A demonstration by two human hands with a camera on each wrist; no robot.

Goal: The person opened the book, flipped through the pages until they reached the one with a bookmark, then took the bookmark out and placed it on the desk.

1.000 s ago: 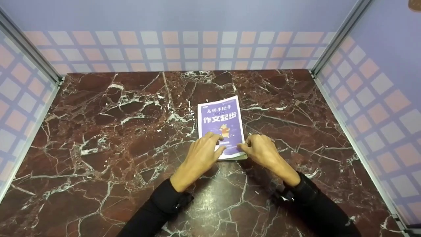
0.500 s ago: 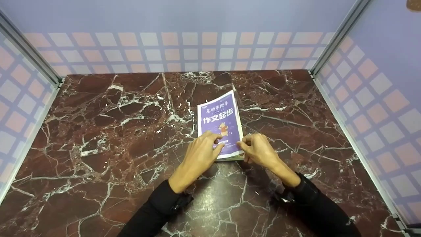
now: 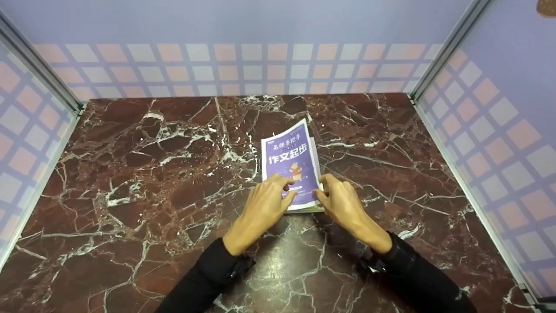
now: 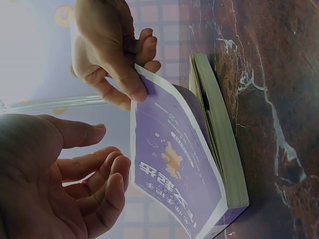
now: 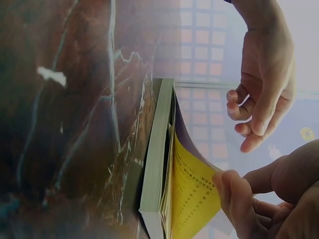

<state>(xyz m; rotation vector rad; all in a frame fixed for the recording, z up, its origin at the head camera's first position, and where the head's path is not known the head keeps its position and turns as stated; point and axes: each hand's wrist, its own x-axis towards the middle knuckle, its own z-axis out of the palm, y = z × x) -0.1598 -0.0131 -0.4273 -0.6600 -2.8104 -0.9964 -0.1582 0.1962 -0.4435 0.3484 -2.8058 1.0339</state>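
A thick paperback book with a purple and white cover lies on the table, its front cover lifted along the right side. My right hand pinches the cover's free edge between thumb and fingers. The right wrist view shows the cover's yellow inner side and the page block below it. My left hand hovers over the lower left of the book, fingers loosely bent and holding nothing. In the left wrist view, a gap separates the left thumb from the fingers, which are near the cover.
The book is on a dark red marbled tabletop with white veins. Pale purple panels with pink and white squares stand at the back and both sides, joined by metal corner posts.
The cover has been raised at its right edge and bends up to the left. My right hand has shifted its fingers along that edge. The left hand has barely moved.
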